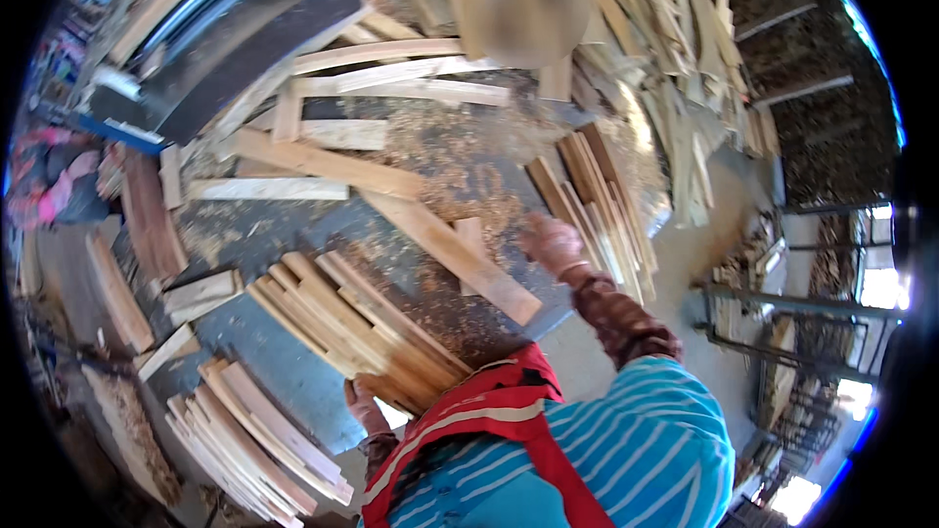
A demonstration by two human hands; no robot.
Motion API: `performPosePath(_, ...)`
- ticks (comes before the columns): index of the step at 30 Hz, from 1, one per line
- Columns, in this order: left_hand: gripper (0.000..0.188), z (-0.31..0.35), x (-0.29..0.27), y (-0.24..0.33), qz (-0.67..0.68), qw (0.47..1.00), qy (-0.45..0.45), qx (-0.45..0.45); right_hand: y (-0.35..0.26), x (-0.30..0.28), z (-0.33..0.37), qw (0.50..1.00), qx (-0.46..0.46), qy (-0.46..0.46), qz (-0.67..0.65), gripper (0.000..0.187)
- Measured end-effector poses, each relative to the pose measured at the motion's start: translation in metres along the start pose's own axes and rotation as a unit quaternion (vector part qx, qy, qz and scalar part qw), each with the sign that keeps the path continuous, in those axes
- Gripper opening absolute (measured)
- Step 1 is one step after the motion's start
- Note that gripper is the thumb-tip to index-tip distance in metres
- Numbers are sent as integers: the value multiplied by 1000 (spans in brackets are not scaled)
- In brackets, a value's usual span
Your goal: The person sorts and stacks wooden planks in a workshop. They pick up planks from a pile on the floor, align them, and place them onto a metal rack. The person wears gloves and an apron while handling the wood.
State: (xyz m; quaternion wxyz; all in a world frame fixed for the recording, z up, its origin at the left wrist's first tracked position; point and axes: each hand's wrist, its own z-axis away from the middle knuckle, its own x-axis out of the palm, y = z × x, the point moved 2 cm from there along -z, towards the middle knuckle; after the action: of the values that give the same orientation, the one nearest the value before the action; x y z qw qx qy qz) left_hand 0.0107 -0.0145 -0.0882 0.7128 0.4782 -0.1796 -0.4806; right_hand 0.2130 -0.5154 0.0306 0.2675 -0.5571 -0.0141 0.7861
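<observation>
Close to my body, a pack of brown wooden slats [367, 328] lies side by side on the blue-grey table [293, 372], its near ends against my red apron. My left hand [366, 409] grips the pack's left edge near those ends, with some of its fingers hidden. Ahead and to the right, my right hand [554, 244] is stretched over the table, slightly blurred, its fingers apart and holding nothing. Just beyond it stands a second group of slats [597, 205], pale and dark. A wide plank [460, 254] lies diagonally left of my right hand.
Another slat bundle [254, 435] lies at the lower left. Sawdust and loose boards [391, 78] cover the far table beside a dark machine [254, 49]. Thin offcuts [675, 49] are heaped at the far right; metal racks [802, 298] stand right. Someone in pink [64, 181] is at far left.
</observation>
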Motion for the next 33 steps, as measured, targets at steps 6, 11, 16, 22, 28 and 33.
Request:
performPosePath(6,50,-15,-3,21,-3,995,61,-84,32,24,46,990,66,116,40,57)
performPosePath(11,51,-35,-13,27,-8,995,50,-91,115,29,90,955,176,174,161,60)
performPosePath(16,47,-59,-26,25,-5,997,68,-20,132,59,101,926,138,285,206,39)
performPosePath(22,50,-27,-27,39,-28,994,73,-75,119,64,111,966,176,187,-15,36)
performPosePath(28,21,4,-31,37,-77,993,63,-62,114,31,105,981,159,111,-27,43)
performPosePath(33,17,-11,-32,43,-30,993,103,39,136,23,120,967,204,148,-26,40)
